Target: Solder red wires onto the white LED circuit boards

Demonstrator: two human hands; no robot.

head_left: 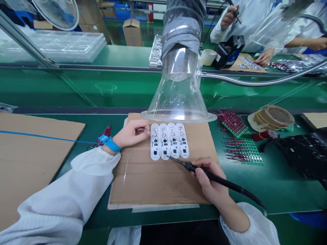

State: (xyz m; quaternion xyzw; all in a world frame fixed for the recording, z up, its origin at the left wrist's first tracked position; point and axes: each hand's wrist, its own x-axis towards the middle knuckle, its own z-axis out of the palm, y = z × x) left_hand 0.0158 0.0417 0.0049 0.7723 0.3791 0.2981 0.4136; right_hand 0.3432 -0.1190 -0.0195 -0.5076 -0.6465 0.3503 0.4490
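Four-sided view aside, a row of several white, rounded circuit boards (170, 141) lies side by side on a sheet of brown cardboard (163, 185). My right hand (211, 180) is closed around the black handle of a soldering iron (189, 166). The iron's tip points left at the lower end of the boards, near the second from the left; contact is hard to tell. My left hand (134, 132) is pinched at the upper left edge of the boards. A thin, shiny strand of solder wire (125, 175) hangs from it, and a blue wrist strap (109, 143) circles the wrist.
A clear fume hood (180, 98) hangs just above the boards. To the right lie green boards with red wires (244, 151), a wire spool (272, 117) and a black bag (304, 153). More cardboard (30, 160) lies left. Across the bench, a co-worker's hand (230, 17) holds a tool.
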